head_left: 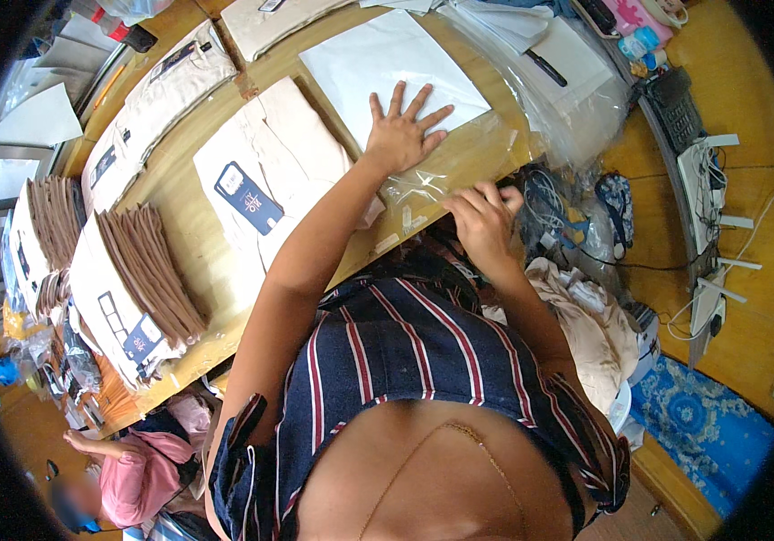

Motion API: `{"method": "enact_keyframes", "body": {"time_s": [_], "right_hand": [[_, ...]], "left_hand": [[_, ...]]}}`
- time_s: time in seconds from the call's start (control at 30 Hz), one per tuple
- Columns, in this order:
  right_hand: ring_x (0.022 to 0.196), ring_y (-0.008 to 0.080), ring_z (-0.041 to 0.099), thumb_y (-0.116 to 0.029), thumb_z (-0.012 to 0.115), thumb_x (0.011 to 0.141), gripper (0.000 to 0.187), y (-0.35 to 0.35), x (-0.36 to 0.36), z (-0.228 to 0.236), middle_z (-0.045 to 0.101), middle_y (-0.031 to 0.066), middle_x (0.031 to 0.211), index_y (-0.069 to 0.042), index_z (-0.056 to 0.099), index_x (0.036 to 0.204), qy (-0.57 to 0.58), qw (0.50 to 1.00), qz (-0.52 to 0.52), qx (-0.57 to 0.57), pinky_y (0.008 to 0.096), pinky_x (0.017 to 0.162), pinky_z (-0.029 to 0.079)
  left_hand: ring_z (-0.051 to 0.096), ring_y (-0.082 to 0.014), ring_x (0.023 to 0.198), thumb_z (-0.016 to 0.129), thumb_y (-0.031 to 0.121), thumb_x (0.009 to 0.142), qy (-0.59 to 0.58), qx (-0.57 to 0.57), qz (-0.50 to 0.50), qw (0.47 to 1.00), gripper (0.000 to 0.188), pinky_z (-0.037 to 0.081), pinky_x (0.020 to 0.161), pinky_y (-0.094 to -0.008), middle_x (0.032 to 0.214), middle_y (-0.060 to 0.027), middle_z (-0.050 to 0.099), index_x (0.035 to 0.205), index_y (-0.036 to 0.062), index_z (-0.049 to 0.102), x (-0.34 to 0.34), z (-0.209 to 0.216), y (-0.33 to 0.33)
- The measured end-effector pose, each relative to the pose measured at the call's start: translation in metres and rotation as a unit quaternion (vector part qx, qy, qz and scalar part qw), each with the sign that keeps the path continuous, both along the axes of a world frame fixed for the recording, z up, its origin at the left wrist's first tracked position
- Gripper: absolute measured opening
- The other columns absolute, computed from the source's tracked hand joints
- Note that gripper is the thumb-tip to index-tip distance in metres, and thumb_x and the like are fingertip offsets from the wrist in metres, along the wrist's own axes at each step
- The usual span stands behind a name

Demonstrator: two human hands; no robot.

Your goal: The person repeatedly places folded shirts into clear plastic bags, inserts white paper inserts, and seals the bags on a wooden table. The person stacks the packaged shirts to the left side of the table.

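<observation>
My left hand (402,135) lies flat with fingers spread on the near edge of a white sheet (387,59) on the table. At the table's near edge, my right hand (483,216) has its fingers curled in; what they hold, if anything, I cannot make out. Clear tape or plastic film (423,187) lies between my hands on the wood. Left of my left forearm is a folded cream garment (270,149) with a navy tag (249,198) on it, partly covered by that arm.
Stacks of folded garments (148,270) stand on the table (175,194) at the left, with more folded ones behind. Clear plastic bags (576,117) and a black pen (546,68) lie at the back right. A phone (675,108) and cables are farther right. A person in pink (139,478) is at lower left.
</observation>
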State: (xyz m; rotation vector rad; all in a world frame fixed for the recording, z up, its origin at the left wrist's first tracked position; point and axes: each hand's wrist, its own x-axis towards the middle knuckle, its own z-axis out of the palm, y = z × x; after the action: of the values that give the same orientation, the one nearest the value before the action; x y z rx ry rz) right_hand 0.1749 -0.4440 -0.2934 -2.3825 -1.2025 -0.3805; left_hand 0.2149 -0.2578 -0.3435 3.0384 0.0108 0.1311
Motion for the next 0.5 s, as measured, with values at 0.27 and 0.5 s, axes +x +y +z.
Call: {"method": "enact_keyframes", "body": {"time_s": [0.27,0.5], "right_hand": [[0.084,0.0158,0.053,-0.011,0.06,0.071,0.003,-0.083,-0.01,-0.028,0.061,-0.0036,0.085,-0.012,0.061,0.074,0.016,0.992,-0.125,0.002,0.0376,0.081,0.028],[0.071,0.0116,0.056,-0.014,0.052,0.083,0.018,-0.124,0.006,-0.069,0.061,0.0054,0.084,0.0,0.053,0.096,0.43,0.859,-0.238,0.142,0.024,0.063,0.042]], "left_hand": [[0.014,-0.0394,0.124,0.035,0.044,0.084,-0.056,-0.032,0.075,0.995,0.043,0.012,0.089,-0.0678,0.137,-0.0076,0.02,0.125,0.0325,0.035,-0.006,-0.002,-0.065],[0.039,-0.0292,0.11,0.053,0.029,0.075,-0.141,-0.014,0.018,0.99,0.023,0.025,0.087,-0.0582,0.109,-0.0073,0.052,0.092,0.0145,0.061,-0.009,0.009,-0.105]]}}
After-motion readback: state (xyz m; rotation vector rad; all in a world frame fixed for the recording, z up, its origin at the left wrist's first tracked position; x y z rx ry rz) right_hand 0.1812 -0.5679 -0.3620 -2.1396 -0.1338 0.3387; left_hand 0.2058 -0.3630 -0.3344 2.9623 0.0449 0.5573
